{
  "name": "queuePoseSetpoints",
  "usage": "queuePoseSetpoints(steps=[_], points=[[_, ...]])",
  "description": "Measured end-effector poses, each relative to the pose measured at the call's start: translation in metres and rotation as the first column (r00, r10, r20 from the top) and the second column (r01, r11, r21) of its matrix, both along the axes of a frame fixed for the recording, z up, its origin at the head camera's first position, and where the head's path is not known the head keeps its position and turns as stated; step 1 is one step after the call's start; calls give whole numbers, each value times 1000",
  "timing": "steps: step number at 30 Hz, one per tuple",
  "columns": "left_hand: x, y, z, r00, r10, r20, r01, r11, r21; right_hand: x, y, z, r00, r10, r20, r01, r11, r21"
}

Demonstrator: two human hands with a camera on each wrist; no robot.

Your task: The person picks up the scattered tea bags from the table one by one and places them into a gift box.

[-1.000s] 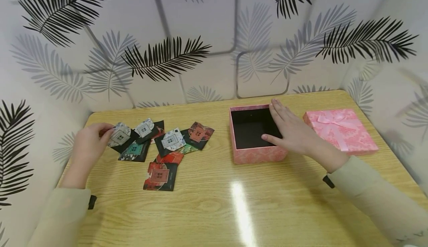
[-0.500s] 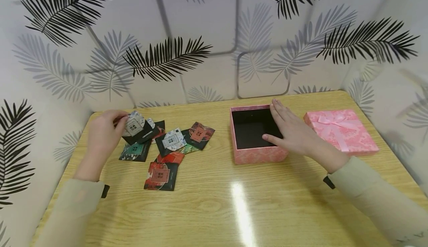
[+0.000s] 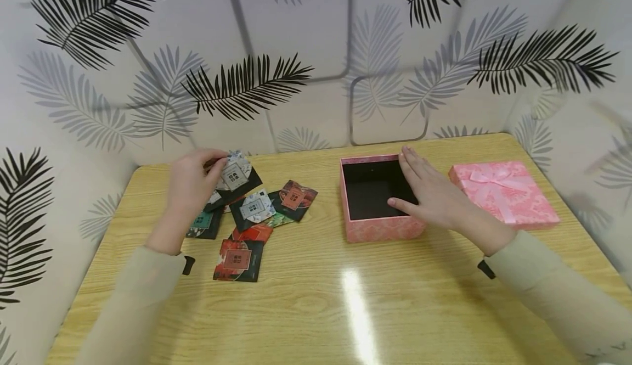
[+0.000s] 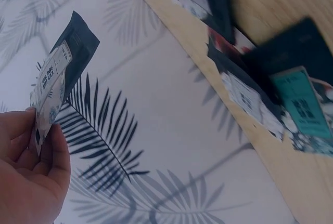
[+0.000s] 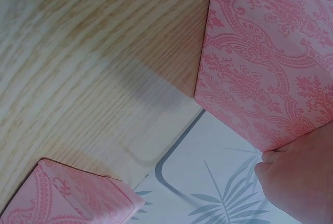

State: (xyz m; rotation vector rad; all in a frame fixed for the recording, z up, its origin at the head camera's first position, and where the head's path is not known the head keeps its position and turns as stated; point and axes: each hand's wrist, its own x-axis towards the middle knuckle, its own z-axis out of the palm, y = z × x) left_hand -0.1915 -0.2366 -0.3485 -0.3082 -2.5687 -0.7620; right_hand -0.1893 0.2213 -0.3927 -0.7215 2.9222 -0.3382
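My left hand pinches a flat black sachet with a pale label by one edge, lifted above a loose pile. The left wrist view shows that sachet between thumb and fingers. Beneath and around it lie a teal-labelled sachet, a white-and-blue one, a rust-coloured one and a red one. My right hand rests with fingers extended over the right rim of a pink patterned box. The box stands uncovered, its inside black.
A pink lid with a ribbon bow lies right of the box, beyond my right forearm. Behind the wooden table rises a wall covered in leaf-patterned paper. Bright glare streaks the table's front.
My left hand has carried the pale-labelled sachet rightward and slightly away from me, from the pile's left edge to above its back. My right hand and the box have stayed put.
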Motion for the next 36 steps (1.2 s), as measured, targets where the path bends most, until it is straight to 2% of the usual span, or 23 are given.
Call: queuePoseSetpoints(steps=[13,23,30,36], points=[[-19,53,2,993,-110,31,110,994,22,2,0,-2,1000,-28,0,28,1000,9],[-26,96,11,977,-207,48,204,977,56,0,1,-3,1000,-24,-5,24,1000,9],[-31,126,16,964,-267,1,267,962,52,0,0,-1,1000,-13,0,13,1000,-1],[-33,152,18,953,-302,-2,302,951,66,0,-1,-1,1000,-16,-5,16,1000,8]])
